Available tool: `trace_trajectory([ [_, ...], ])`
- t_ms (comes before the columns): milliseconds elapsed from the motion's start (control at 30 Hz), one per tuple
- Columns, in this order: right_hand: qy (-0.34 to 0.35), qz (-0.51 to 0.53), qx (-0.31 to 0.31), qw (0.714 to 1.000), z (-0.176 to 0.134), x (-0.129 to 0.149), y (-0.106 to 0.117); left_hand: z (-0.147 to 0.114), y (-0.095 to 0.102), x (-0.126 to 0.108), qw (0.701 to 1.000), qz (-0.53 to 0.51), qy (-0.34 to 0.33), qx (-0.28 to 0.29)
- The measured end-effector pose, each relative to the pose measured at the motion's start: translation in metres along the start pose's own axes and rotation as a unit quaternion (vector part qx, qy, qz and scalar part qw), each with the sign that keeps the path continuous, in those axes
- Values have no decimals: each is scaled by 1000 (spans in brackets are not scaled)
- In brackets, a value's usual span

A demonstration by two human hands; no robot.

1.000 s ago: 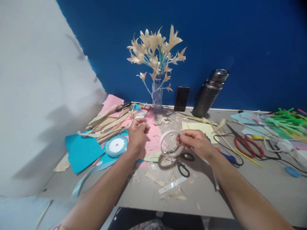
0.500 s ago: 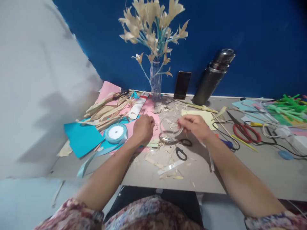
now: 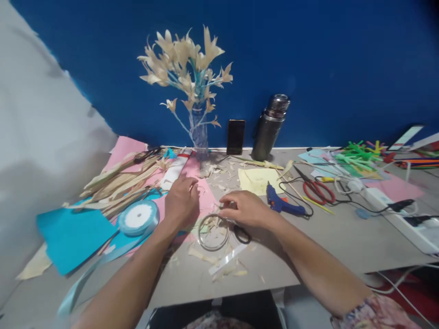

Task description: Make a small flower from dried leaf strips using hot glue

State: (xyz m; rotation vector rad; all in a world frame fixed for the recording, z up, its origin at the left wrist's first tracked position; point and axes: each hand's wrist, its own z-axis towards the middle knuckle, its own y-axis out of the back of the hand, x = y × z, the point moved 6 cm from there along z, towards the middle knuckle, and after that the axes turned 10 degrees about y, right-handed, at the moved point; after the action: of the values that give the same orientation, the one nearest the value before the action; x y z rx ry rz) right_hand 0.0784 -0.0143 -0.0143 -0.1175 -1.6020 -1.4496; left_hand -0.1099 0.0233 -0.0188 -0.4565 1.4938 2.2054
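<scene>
Blue glue gun lies near the right hand.

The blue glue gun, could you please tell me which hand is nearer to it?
Right. The right hand is just left of the blue glue gun; the left hand is farther left, over the pink paper.

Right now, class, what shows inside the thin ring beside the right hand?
Pale scraps and grey tabletop show inside the thin ring; anything directly beneath the right hand is covered.
</scene>
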Motion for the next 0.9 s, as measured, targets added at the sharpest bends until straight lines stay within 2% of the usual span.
trace_trajectory([
  [67,-29,-95,-58,993,-4,-10,30,0,0,-1,1000,-13,4,5],
  [133,-91,-138,-125,978,-13,-31,72,-1,1,-1,1000,-21,16,8],
  [200,-172,-229,-186,940,-24,-56,119,-2,1,-2,999,-27,24,17],
  [233,-214,-282,-182,917,-27,-68,137,-3,0,-3,999,-29,27,23],
  [300,-247,-374,-102,888,-23,-89,154,-4,-2,-4,998,-28,31,36],
  [400,-231,-401,-53,885,-6,-110,155,-6,-4,-6,998,-20,34,46],
  [633,-180,-433,38,883,30,-138,113,-15,-11,-8,998,10,23,56],
  [900,-176,-439,44,880,33,-154,111,-18,-11,-8,998,-6,28,59],
])
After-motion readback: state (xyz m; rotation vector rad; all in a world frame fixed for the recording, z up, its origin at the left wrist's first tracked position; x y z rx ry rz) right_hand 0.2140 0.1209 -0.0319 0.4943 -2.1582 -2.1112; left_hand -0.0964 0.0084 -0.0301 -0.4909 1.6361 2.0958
